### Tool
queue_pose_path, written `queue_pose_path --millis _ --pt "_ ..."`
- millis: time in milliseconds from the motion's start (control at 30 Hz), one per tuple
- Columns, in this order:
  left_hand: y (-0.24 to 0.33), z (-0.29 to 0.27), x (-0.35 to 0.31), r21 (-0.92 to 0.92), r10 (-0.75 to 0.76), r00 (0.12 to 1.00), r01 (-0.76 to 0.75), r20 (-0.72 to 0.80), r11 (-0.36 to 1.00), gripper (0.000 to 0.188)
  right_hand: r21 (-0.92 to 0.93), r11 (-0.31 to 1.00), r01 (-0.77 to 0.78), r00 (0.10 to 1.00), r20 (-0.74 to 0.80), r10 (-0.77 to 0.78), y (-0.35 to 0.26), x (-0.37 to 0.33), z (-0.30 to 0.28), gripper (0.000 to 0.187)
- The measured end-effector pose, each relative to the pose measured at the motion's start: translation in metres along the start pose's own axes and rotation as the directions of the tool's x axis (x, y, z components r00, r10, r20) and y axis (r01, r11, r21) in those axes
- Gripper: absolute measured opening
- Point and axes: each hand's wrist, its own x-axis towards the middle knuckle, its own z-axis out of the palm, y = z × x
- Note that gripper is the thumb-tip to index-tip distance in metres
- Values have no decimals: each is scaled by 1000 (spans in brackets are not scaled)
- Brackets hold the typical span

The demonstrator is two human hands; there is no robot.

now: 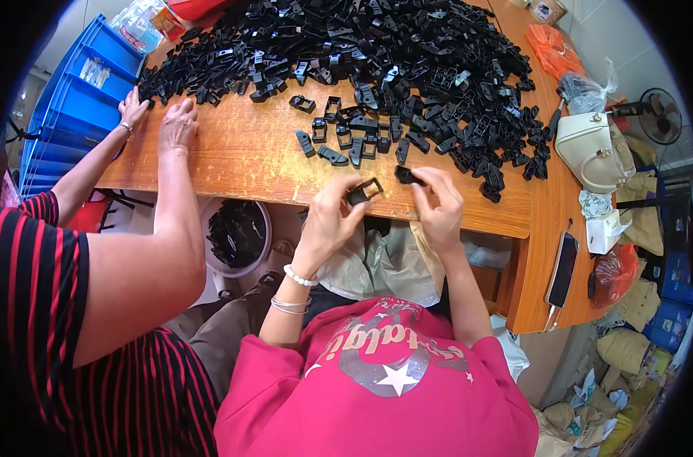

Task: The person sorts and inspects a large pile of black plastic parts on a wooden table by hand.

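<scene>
My left hand [332,222], with a white bead bracelet and metal bangles at its wrist, pinches a black rectangular plastic frame [364,191] just above the table's front edge. To its right, my right hand [440,204] grips a small dark plastic piece [407,176] between thumb and fingers; its exact shape is partly covered. The two parts are apart. Just beyond my hands lie several loose black frames and clips [332,156], at the near fringe of a large heap of black plastic parts [377,57] on the wooden table [240,145].
At left, a co-worker's hands [177,128] rest near the heap, beside blue plastic bins [76,99]. Below the table edge stands a white bucket [264,251] of black parts. A phone [563,266], a cream handbag [590,156] and a red bag [619,274] lie at right.
</scene>
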Motion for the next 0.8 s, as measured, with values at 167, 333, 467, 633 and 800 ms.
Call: queue_pose_path --millis 167,333,467,633,800 --pt "5 2 -2 -47 -141 972 152 187 987 34 148 971 190 970 126 -209 -25 1 1 22" --pt "14 3 -1 -459 -344 886 457 311 762 31 44 970 239 960 142 -243 -25 -5 3 19" --pt "15 10 -5 -473 -110 988 149 110 869 30 196 981 -18 991 131 -8 -33 -8 9 26" --pt "16 4 -4 -370 -153 978 195 138 908 27 413 858 -306 938 285 198 -23 -8 7 22" --pt "-31 -13 25 211 20 997 -3 -76 978 27 215 931 -296 912 353 208 2 3 3 15"
